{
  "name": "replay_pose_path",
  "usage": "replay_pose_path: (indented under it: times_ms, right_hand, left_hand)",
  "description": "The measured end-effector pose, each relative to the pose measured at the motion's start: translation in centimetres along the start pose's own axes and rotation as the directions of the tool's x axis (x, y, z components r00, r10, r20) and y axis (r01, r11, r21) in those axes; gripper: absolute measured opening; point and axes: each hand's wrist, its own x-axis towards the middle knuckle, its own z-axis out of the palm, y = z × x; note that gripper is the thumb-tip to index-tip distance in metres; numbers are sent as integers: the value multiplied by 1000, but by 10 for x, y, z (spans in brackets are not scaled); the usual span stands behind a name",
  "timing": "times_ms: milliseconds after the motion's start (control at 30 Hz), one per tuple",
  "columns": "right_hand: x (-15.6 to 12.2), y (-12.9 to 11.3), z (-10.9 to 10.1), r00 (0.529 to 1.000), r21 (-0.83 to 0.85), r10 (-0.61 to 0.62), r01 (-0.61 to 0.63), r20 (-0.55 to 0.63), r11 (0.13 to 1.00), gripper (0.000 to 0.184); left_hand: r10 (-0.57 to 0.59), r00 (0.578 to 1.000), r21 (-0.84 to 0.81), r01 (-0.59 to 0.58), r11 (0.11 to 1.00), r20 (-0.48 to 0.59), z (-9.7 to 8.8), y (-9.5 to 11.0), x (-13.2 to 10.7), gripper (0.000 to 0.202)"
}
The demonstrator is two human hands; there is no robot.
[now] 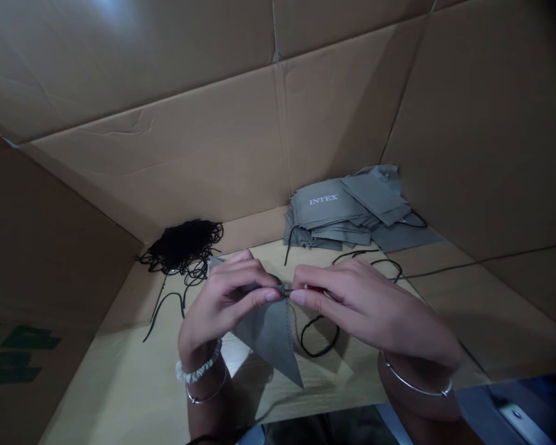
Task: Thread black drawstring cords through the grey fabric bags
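My left hand [234, 290] is closed, thumb and fingers pinching the top corner of a grey fabric pouch [269, 334]. The pouch hangs down at a slant, with a stitched line along its right edge. Right at that corner, my right hand [352, 300] is closed in a pinch on a thin metal-looking piece [288, 290]. The fingers hide most of this piece, and its kind is unclear. Both sets of fingertips nearly meet there. Below the right hand, a black cord [322, 353] curls in a loop; whether it joins the pinched piece is hidden.
Stacked grey pouches [324, 213], one printed INTEX, lie at the back right. A tangled heap of black cords [183, 244] sits at the back left, with loose ends trailing over the wooden table [134, 371]. Cardboard walls [189, 161] enclose the back and sides.
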Motion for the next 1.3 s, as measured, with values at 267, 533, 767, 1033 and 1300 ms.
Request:
replay_pose_path:
  times_ms: [267,533,767,1033,1300]
  right_hand:
    - [-2,2,0,1000,0,7,-7,-5,1000,30]
    - [0,3,-1,1000,4,-4,4,11,1000,31]
    - [1,3,1,1000,-4,-10,10,1,1000,31]
    - [0,5,1,1000,1,4,-4,21,1000,29]
    - [-1,5,1,1000,-5,10,-10,27,1000,29]
  left_hand:
    - [8,1000,-3,-8,1000,-7,0,-1,-1,8]
    - [-11,1000,13,11,1000,-3,0,1,0,13]
    - [1,1000,3,-1,1000,12,0,-1,-1,8]
    - [4,1000,7,-4,1000,12,-1,-1,-2,8]
    - [9,1000,4,-9,1000,20,-1,-2,-1,8]
